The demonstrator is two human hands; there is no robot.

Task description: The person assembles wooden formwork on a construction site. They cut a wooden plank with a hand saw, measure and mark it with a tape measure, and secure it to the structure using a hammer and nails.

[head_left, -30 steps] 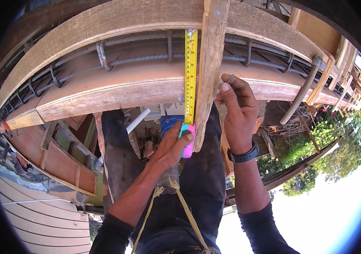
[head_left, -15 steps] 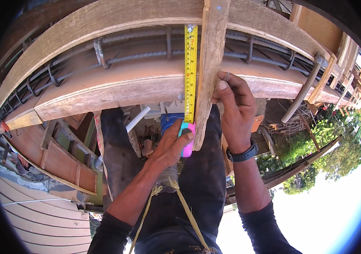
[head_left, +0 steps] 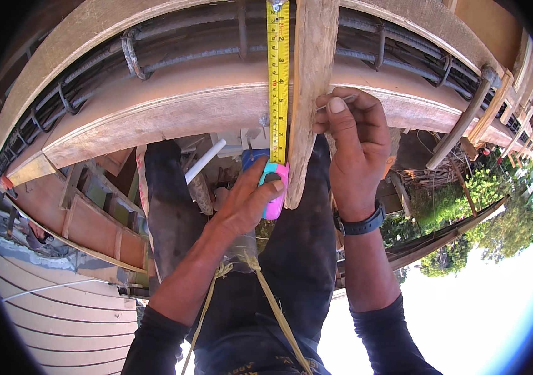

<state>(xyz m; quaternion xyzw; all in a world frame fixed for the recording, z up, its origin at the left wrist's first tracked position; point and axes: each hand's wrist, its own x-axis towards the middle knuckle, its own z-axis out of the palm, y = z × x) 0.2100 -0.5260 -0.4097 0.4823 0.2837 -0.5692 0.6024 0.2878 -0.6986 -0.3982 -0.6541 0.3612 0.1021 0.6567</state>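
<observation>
My left hand (head_left: 241, 199) is wrapped round a pink and teal tape measure (head_left: 274, 192). Its yellow blade (head_left: 278, 81) runs out across two wooden boards, with its end at a metal hook by the top of the picture. Right beside the blade lies a rough wooden strip (head_left: 311, 75), laid crosswise over the boards. My right hand (head_left: 357, 140), with a dark watch on its wrist, pinches a thin nail (head_left: 342, 100) against the strip's right edge. The fingers partly hide the nail, so its full length does not show.
Steel rebar (head_left: 197, 61) with stirrups runs between the outer board (head_left: 122, 24) and the nearer board (head_left: 154, 112). A hammer (head_left: 460, 122) hangs over the boards at the right. Below are a white pipe (head_left: 206, 160), wooden framing and green plants (head_left: 460, 206).
The boards and the tape sit higher in the picture. My right fingers have shifted, and the nail now lies at a slant, pointing at the strip. My left hand keeps its hold.
</observation>
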